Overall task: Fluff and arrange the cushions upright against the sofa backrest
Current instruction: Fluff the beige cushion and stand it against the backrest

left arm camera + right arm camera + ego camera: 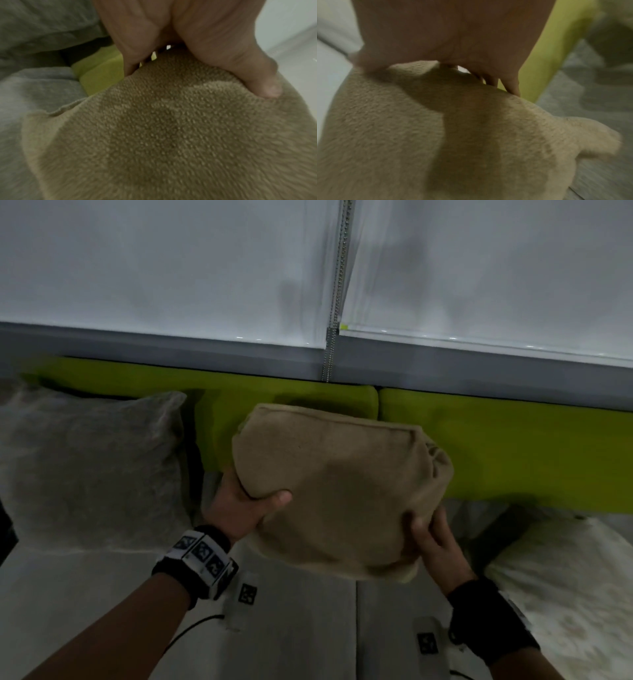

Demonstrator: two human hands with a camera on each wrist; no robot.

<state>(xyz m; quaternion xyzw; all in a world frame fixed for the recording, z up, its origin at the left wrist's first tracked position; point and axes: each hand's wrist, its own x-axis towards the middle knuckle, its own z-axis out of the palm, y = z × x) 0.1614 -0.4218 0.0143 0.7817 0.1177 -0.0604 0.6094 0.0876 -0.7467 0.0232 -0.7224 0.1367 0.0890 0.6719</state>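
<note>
From the head view, I see my left hand [245,501] and my right hand [433,537] holding a soft tan woven cushion [342,484] in the air, one on each side, so I think I am squeezing it to puff it up. It hangs in front of the bright green sofa backrest [496,440], above the pale grey seat [102,594]. A fuzzy grey cushion [92,457] stands at the left and a white patterned cushion [568,583] lies low at the right, so the open gap between them looks like the spot for mine. In the left wrist view, my thumb [257,75] digs into the tan cloth and the fingers curl behind its edge. In the right wrist view, my fingers [511,83] wrap over the far edge, close together, and the thumb is too blurry to read.
</note>
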